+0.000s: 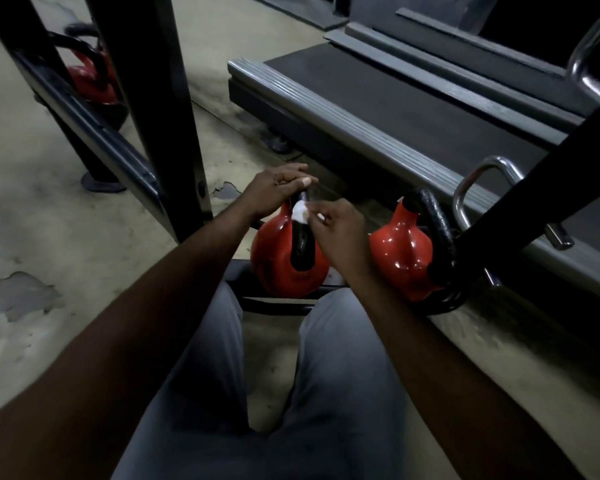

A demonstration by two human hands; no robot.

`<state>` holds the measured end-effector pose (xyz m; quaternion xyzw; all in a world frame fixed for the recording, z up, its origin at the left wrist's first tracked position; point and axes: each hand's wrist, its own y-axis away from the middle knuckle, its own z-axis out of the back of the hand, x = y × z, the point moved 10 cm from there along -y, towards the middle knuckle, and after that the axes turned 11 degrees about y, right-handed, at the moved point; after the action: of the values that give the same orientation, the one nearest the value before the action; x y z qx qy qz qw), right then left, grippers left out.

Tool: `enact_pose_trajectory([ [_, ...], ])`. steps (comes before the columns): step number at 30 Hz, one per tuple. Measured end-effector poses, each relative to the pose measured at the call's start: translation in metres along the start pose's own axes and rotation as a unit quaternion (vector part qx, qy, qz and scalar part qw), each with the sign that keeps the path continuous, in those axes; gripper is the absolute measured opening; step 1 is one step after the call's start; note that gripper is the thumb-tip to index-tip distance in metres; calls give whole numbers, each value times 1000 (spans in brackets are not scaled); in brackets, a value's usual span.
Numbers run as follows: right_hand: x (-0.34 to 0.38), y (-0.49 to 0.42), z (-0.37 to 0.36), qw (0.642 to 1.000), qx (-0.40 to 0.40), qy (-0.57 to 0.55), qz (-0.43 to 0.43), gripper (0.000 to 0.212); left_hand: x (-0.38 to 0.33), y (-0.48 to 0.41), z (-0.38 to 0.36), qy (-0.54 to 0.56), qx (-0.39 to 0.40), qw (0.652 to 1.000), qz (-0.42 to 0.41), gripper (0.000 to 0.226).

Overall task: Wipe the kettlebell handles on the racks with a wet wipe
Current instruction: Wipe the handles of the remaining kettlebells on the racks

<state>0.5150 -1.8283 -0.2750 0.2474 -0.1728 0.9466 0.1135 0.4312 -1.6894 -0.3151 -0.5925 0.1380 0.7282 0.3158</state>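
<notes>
Both hands are on the same kettlebell [274,261], the red one sitting on the low rack rail [278,308] straight ahead of the knees.

- Left hand [274,188]: fingers curled over the top of the black handle [302,245], thumb across it. Clamped on the handle.
- Right hand [338,232]: pinching the white wet wipe [300,213] between thumb and fingertips, with the wipe pressed against the handle just below the left hand.
- The two hands are close together, nearly touching, with the wipe between them.
- The wipe is small and bunched up. I cannot tell whether it wraps fully round the handle.

Counts:
- Kettlebells: 3 in view, all red with black handles. One is under the hands. The second kettlebell [400,252] is just beside it on the right, near the right wrist, untouched. The third kettlebell [90,81] is well apart at upper left, behind black rack uprights [160,98].
- Wipes: 1.
- Hands: 2, bare forearms.

The grey treadmill deck [378,95] lies beyond the rack, on a worn concrete floor [49,220]. Grey trousers [343,375] fill the bottom of the view.
</notes>
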Motion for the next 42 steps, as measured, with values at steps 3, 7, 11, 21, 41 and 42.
enact_pose_trajectory([
  [3, 8, 25, -3, 994, 43, 77, 66, 24, -1, -1, 0, 12, 16, 1000, 7, 22],
  [7, 25, 5, 2, 986, 51, 135, 82, 27, 1, -5, 2, 57, 29, 997, 48, 21],
  [11, 43, 1, -8, 981, 23, 185, 59, 31, 2, -6, 5, 84, 45, 993, 74, 21],
  [21, 85, 20, -31, 914, 15, 361, 184, 28, 17, -1, 14, 175, 23, 979, 101, 29],
  [41, -52, 28, -40, 946, 79, -225, -218, 27, 9, 9, 14, 114, -30, 990, 76, 30],
  [42, -49, 33, -40, 937, 108, -246, -221, 25, 8, 9, 16, 105, -36, 991, 72, 31],
])
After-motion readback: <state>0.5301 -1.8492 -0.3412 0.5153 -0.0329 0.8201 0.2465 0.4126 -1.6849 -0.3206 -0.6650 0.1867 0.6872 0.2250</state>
